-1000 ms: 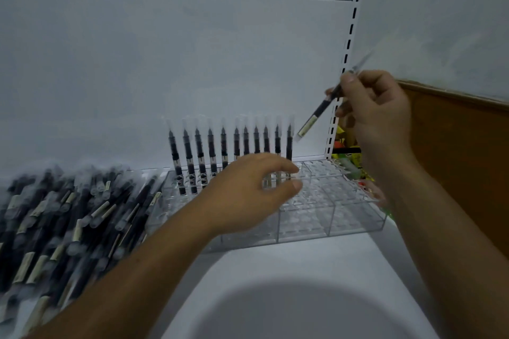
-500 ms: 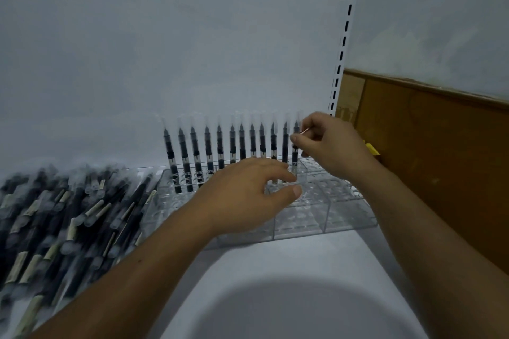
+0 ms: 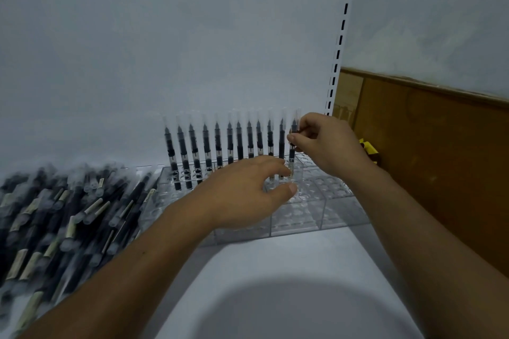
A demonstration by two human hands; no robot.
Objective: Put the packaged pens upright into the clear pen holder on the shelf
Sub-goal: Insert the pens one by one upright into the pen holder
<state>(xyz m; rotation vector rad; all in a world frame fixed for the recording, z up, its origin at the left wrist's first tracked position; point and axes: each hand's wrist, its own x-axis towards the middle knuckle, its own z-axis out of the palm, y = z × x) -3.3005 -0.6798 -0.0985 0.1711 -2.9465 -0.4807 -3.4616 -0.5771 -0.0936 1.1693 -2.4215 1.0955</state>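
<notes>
Since a second ago the right hand has carried its pen down from mid-air to the row's right end. Nearest, on the shelf, a big pile of packaged pens waits at the left. The left hand lies over the clear pen holder, fingers loosely spread and gripping nothing. Beyond it, thumb and fingers of the right hand pinch the pen upright, its lower end in a back-row hole. Only the standing row along the back is filled; the front holes look unfilled, so most of the job remains.
</notes>
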